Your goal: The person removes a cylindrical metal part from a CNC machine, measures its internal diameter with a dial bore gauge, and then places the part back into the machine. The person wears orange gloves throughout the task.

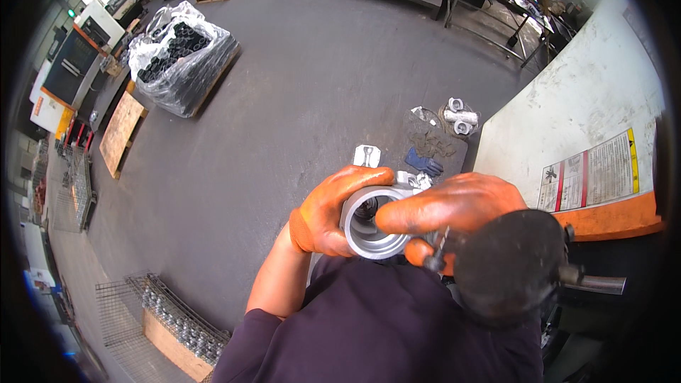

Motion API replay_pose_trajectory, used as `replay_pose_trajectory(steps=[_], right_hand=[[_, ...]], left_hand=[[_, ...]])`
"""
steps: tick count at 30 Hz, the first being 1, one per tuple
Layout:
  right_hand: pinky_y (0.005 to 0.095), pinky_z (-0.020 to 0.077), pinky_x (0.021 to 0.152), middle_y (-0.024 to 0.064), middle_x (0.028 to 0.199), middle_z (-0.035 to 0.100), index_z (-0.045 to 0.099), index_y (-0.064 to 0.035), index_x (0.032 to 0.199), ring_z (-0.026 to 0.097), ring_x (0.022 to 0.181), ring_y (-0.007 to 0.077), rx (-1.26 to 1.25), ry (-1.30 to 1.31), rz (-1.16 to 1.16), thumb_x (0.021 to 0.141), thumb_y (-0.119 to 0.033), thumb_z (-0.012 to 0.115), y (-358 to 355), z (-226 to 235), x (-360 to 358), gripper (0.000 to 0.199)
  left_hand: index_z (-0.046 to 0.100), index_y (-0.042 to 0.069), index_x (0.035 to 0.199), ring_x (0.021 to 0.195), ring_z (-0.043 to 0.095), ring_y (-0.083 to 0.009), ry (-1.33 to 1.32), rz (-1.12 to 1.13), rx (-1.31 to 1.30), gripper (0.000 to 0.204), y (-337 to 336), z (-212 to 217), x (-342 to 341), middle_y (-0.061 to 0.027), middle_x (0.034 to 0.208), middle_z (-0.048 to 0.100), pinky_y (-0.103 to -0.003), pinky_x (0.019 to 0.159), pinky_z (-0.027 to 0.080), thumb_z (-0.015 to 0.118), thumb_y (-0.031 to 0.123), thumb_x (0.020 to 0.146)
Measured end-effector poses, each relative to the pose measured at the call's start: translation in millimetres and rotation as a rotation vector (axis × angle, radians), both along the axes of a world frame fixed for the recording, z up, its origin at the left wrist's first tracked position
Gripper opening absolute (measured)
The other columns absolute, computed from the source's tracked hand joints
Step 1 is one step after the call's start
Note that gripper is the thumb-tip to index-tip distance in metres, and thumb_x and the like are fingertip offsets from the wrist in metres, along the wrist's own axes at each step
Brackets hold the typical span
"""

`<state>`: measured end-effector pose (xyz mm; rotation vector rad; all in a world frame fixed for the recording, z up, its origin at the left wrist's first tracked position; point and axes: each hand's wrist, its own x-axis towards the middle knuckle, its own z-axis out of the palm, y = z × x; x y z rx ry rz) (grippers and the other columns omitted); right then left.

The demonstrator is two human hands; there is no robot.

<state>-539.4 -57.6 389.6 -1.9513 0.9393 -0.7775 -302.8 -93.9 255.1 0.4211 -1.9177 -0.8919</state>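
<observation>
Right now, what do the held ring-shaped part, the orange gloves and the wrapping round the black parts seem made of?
Ring-shaped part: bare metal, perhaps aluminium; silvery grey, smooth rim.
Orange gloves: likely rubber-coated; glossy highlights, dark smudges.
Wrapping: probably plastic film; shiny, crinkled, partly see-through.

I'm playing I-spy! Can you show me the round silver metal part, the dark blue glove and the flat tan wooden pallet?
Round silver metal part (374, 249): head view, on its lower rim.
Dark blue glove (423, 162): head view, on its middle.
Flat tan wooden pallet (122, 130): head view, on its flat face.
</observation>
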Motion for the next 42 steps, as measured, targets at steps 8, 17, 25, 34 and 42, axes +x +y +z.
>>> replay_pose_trajectory(steps=[8,17,25,34,42], right_hand=[[0.0376,0.0473,0.056,0.0094,0.069,0.066,0.072,-0.0048,0.108,0.064,0.059,0.0265,-0.13,-0.026,0.196,0.084,-0.018,0.072,-14,5,17,0.027],[0.0421,0.055,0.068,0.0146,0.101,0.069,0.064,-0.0028,0.121,0.069,0.078,0.034,-0.412,-0.056,0.295,0.083,-0.012,0.072,-27,7,20,0.04],[0.0413,0.054,0.065,0.0128,0.099,0.071,0.068,-0.0051,0.111,0.068,0.076,0.0347,-0.377,-0.144,0.32,0.084,-0.011,0.075,-24,-16,26,0.029],[0.0404,0.054,0.071,0.017,0.092,0.071,0.068,-0.0039,0.107,0.069,0.082,0.0347,-0.036,-0.109,0.034,0.096,-0.027,0.064,-31,-16,36,0.025],[0.0302,0.0527,0.082,0.0078,0.1,0.07,0.065,0.0016,0.118,0.066,0.092,0.0129,-0.029,-0.075,0.086,0.099,-0.021,0.066,-26,-3,31,0.03]], left_hand=[[0.051,-0.004,0.142,0.111,0.067,-0.031,0.094,-0.041,0.174,0.089,1,-15,11,-0.018,0.127,0.065,-0.04,0.096,0.052,0.09,0.019,0.064],[0.049,-0.007,0.141,0.115,0.065,-0.0277,0.279,-0.388,0.638,0.094,2,-35,10,-0.0164,0.126,0.065,-0.042,0.096,0.053,0.094,0.021,0.064],[0.048,-0.005,0.146,0.124,0.059,-0.0307,0.221,-0.705,0.471,0.091,-17,37,-5,-0.0223,0.144,0.054,-0.043,0.104,0.045,0.088,0.032,0.072],[0.031,0.004,0.156,0.137,0.051,-0.0304,0.824,-0.381,1.031,0.114,34,-29,-34,-0.0161,0.151,0.048,-0.046,0.115,0.042,0.081,0.065,0.073],[0.032,0.009,0.156,0.138,0.051,-0.031,0.83,-0.278,1.084,0.114,40,-27,-37,-0.0142,0.152,0.047,-0.047,0.115,0.044,0.08,0.07,0.072]])
